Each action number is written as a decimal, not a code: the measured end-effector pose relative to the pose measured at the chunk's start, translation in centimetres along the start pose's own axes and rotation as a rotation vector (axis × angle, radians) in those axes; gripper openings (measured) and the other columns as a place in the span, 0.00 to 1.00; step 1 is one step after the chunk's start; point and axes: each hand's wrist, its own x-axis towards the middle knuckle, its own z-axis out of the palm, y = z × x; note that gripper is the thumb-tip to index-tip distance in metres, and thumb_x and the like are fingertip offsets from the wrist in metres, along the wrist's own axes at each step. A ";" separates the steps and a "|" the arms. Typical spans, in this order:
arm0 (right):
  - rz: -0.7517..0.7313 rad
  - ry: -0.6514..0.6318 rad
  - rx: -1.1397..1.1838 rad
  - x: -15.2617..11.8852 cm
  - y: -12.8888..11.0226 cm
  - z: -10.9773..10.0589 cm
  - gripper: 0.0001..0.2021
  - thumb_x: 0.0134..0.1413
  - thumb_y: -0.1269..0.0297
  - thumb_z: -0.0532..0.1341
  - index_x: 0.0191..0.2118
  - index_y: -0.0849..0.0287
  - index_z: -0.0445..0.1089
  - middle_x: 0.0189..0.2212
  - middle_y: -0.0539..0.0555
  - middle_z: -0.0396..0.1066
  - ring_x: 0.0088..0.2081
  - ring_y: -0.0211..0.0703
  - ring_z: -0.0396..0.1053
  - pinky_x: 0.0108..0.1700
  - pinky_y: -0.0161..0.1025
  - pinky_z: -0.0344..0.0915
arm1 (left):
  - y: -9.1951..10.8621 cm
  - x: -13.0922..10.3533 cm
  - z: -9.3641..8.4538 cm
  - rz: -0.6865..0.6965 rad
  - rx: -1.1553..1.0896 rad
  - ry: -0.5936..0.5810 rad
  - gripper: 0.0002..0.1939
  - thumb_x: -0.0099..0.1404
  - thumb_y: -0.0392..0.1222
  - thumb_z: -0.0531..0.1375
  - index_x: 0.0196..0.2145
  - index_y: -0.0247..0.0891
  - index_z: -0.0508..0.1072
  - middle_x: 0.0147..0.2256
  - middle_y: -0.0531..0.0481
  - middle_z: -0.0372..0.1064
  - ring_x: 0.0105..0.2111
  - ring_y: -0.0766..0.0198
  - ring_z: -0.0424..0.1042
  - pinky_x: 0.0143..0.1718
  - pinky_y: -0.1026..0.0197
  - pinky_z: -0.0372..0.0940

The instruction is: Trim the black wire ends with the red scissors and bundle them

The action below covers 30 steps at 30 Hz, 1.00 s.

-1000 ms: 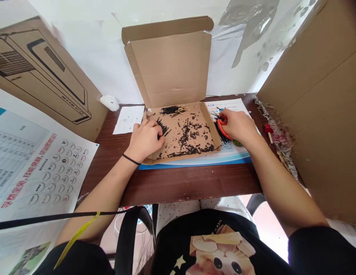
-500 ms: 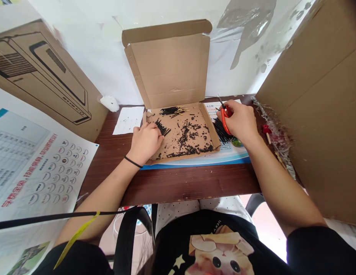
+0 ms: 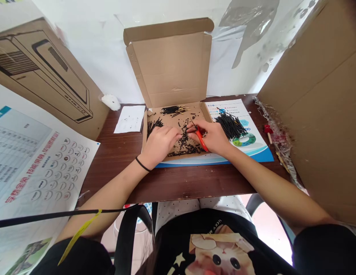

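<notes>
Over the shallow cardboard box (image 3: 172, 68), my left hand (image 3: 162, 144) has its fingertips pinched together; whatever they hold is too small or hidden. My right hand (image 3: 216, 138) faces it a short gap away, with red-handled scissors (image 3: 201, 140) in its grip and the blades pointing up and left. Its thumb and finger also come together near the left fingertips. Short black cut scraps (image 3: 184, 135) litter the box floor below both hands. A bundle of thin black sticks (image 3: 153, 125) lies just beyond my left hand. Black sticks with gold-coloured ends (image 3: 174, 110) lie at the back of the box.
Right of the box, a pile of longer thin black sticks (image 3: 231, 126) rests on a printed sheet (image 3: 256, 147). A small white paper (image 3: 130, 119) lies to the left. Large cardboard panels (image 3: 315, 114) stand on both sides, and a white wall rises behind.
My right hand has moved left with the scissors, from the stick pile to over the box. My left hand has shifted right, away from the left bundle, so the two hands nearly meet.
</notes>
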 end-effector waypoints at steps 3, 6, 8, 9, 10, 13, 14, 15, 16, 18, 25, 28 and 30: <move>-0.007 0.008 -0.070 0.0 -0.2 0.3 0.09 0.50 0.65 0.64 0.38 0.58 0.75 0.28 0.50 0.74 0.26 0.36 0.65 0.33 0.36 0.63 | 0.4 -0.2 0.2 -0.017 -0.184 0.082 0.12 0.71 0.44 0.55 0.35 0.37 0.75 0.33 0.47 0.77 0.34 0.61 0.73 0.38 0.58 0.66; 0.085 0.011 0.038 0.1 -0.5 0.2 0.08 0.47 0.64 0.66 0.35 0.58 0.74 0.25 0.48 0.72 0.25 0.35 0.63 0.31 0.36 0.62 | 0.6 0.0 -0.1 -0.233 -0.504 0.157 0.10 0.67 0.48 0.61 0.34 0.38 0.77 0.31 0.49 0.77 0.30 0.65 0.73 0.35 0.62 0.67; 0.184 0.025 0.197 0.3 -0.8 0.2 0.11 0.44 0.61 0.69 0.34 0.57 0.73 0.25 0.48 0.71 0.26 0.36 0.66 0.33 0.38 0.64 | 0.8 0.2 -0.3 -0.399 -0.778 0.239 0.12 0.62 0.51 0.65 0.36 0.39 0.77 0.31 0.49 0.77 0.30 0.66 0.74 0.32 0.63 0.68; 0.230 0.035 0.279 0.4 -0.9 0.2 0.13 0.42 0.59 0.70 0.34 0.57 0.72 0.25 0.47 0.71 0.27 0.37 0.67 0.34 0.38 0.65 | 0.8 0.3 -0.3 -0.463 -0.912 0.278 0.15 0.59 0.52 0.67 0.37 0.39 0.77 0.31 0.49 0.77 0.31 0.66 0.75 0.33 0.63 0.69; 0.269 0.044 0.355 0.4 -1.0 0.2 0.15 0.40 0.58 0.72 0.34 0.56 0.71 0.25 0.47 0.71 0.28 0.38 0.69 0.35 0.39 0.66 | 0.9 0.4 -0.3 -0.513 -1.031 0.311 0.16 0.58 0.52 0.68 0.38 0.39 0.76 0.32 0.49 0.77 0.32 0.66 0.76 0.34 0.63 0.70; 0.345 0.050 0.508 0.5 -1.3 0.3 0.18 0.38 0.55 0.73 0.35 0.55 0.70 0.26 0.48 0.73 0.31 0.40 0.72 0.36 0.39 0.67 | 1.0 0.7 -0.3 -0.626 -1.236 0.344 0.18 0.56 0.53 0.69 0.38 0.39 0.76 0.32 0.49 0.76 0.33 0.66 0.76 0.35 0.63 0.72; 0.361 0.044 0.542 0.4 -1.4 0.4 0.19 0.37 0.55 0.74 0.35 0.55 0.70 0.26 0.48 0.73 0.32 0.41 0.73 0.35 0.39 0.67 | 1.0 0.8 -0.3 -0.655 -1.256 0.340 0.17 0.56 0.52 0.69 0.39 0.39 0.76 0.33 0.49 0.76 0.32 0.66 0.75 0.34 0.63 0.71; 0.373 0.037 0.574 0.4 -1.4 0.5 0.20 0.37 0.54 0.74 0.36 0.55 0.69 0.27 0.48 0.73 0.33 0.41 0.74 0.35 0.39 0.67 | 1.0 0.8 -0.3 -0.671 -1.260 0.332 0.17 0.56 0.52 0.69 0.40 0.40 0.76 0.34 0.48 0.76 0.32 0.67 0.74 0.33 0.63 0.71; 0.382 0.037 0.602 0.4 -1.5 0.5 0.21 0.36 0.54 0.75 0.36 0.54 0.69 0.27 0.48 0.73 0.33 0.41 0.74 0.35 0.39 0.67 | 1.0 0.8 -0.3 -0.677 -1.253 0.319 0.18 0.57 0.52 0.68 0.41 0.40 0.76 0.35 0.48 0.75 0.32 0.67 0.73 0.32 0.63 0.71; 0.391 0.040 0.633 0.4 -1.5 0.6 0.22 0.35 0.53 0.75 0.36 0.54 0.68 0.27 0.47 0.73 0.33 0.41 0.74 0.34 0.39 0.67 | 0.9 0.8 -0.2 -0.663 -1.221 0.288 0.19 0.60 0.53 0.66 0.45 0.42 0.76 0.38 0.47 0.75 0.33 0.67 0.73 0.32 0.62 0.70; 0.416 -0.010 0.648 0.3 -1.7 1.0 0.25 0.30 0.51 0.76 0.35 0.54 0.69 0.26 0.47 0.73 0.31 0.41 0.75 0.35 0.39 0.69 | 1.2 0.3 0.4 -0.600 -1.202 0.242 0.17 0.60 0.57 0.65 0.39 0.42 0.79 0.39 0.46 0.77 0.26 0.69 0.66 0.23 0.63 0.62; 0.415 -0.043 0.652 0.1 -1.5 1.3 0.24 0.30 0.53 0.76 0.36 0.54 0.70 0.27 0.48 0.74 0.32 0.41 0.75 0.35 0.39 0.70 | 1.6 0.2 0.3 -0.557 -1.218 0.218 0.16 0.60 0.57 0.65 0.37 0.42 0.79 0.36 0.47 0.77 0.21 0.72 0.60 0.21 0.63 0.57; 0.391 -0.057 0.654 0.0 -1.4 1.4 0.23 0.32 0.54 0.76 0.36 0.55 0.71 0.27 0.47 0.74 0.32 0.40 0.75 0.38 0.40 0.71 | 2.0 0.1 0.1 -0.517 -1.240 0.210 0.16 0.61 0.57 0.64 0.37 0.42 0.78 0.35 0.48 0.76 0.20 0.72 0.59 0.20 0.63 0.57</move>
